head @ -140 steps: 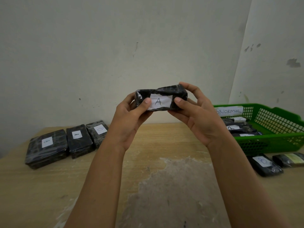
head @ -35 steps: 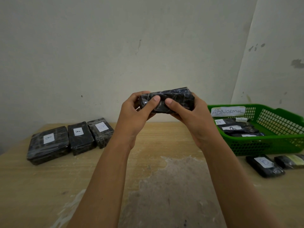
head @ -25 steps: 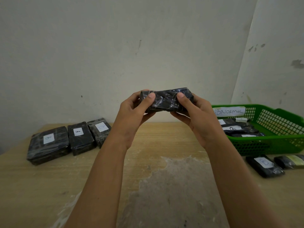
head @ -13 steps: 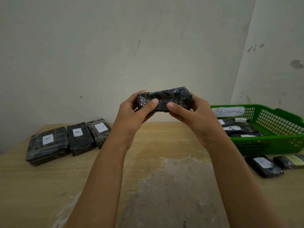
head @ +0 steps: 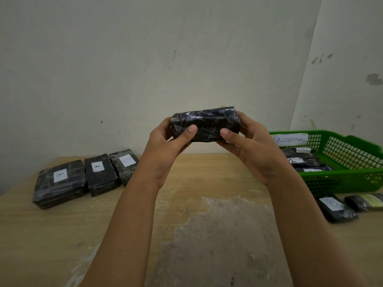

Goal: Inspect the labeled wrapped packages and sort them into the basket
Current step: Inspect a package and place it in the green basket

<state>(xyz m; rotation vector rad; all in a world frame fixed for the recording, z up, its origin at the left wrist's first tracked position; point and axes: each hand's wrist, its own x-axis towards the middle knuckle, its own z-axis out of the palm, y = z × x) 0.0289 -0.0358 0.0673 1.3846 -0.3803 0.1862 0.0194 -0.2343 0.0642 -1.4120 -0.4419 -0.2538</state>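
This is a bare back room set up as a makeshift sorting station. A worn, scuffed wooden table [head: 207, 179] stands against a plain, stained and marked wall [head: 124, 69]. On the table lie black wrapped packages [head: 51, 189] with handwritten letter labels, and a green mesh basket [head: 342, 181] with a handwritten paper tag [head: 290, 139] holds more of them.

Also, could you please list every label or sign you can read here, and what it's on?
"BNORMAL", start hidden: sign on green basket
"A": middle left package
"B": far-left package, third left package, package before basket
Unreadable: labels inside basket
None showing: held package
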